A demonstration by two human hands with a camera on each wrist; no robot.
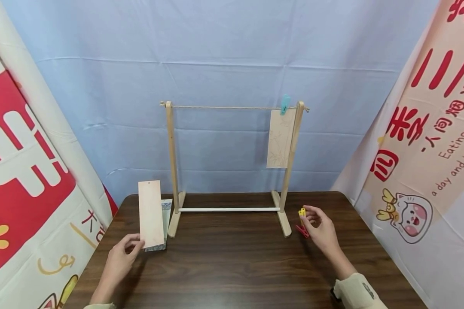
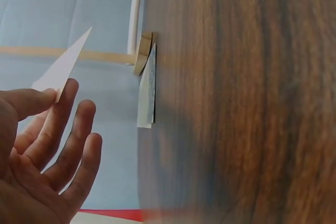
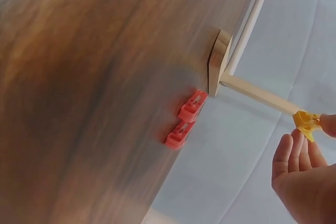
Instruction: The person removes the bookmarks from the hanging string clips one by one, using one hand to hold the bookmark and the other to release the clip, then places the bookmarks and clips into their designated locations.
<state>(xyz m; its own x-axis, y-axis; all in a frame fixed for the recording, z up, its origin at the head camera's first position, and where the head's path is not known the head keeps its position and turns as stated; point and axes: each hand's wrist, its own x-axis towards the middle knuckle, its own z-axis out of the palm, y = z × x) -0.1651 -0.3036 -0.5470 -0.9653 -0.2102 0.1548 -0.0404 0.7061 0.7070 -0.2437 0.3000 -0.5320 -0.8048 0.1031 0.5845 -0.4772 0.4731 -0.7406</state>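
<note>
Between thumb and fingers my left hand [image 1: 120, 257] pinches a pale pink paper card [image 1: 151, 214] by its lower left edge, raised upright with a small hole at its top. Behind it, blue-patterned cards [image 1: 166, 231] lie on the table by the left foot of the stand. At the right, my right hand [image 1: 322, 229] pinches a yellow clothespin [image 1: 302, 212] with thumb and fingertips. Two red clothespins [image 3: 186, 119] lie on the table below that hand. A beige card [image 1: 280, 141] with a faint plant drawing hangs from the string under a blue clothespin [image 1: 285, 105].
A wooden stand [image 1: 172, 154] with a white lower bar [image 1: 229, 210] stands at the table's back, a string [image 1: 224, 107] tied between its posts. The dark wood table [image 1: 224, 266] ends near a pale blue cloth [image 1: 224, 51]. Printed banners [image 1: 417, 171] hang at both sides.
</note>
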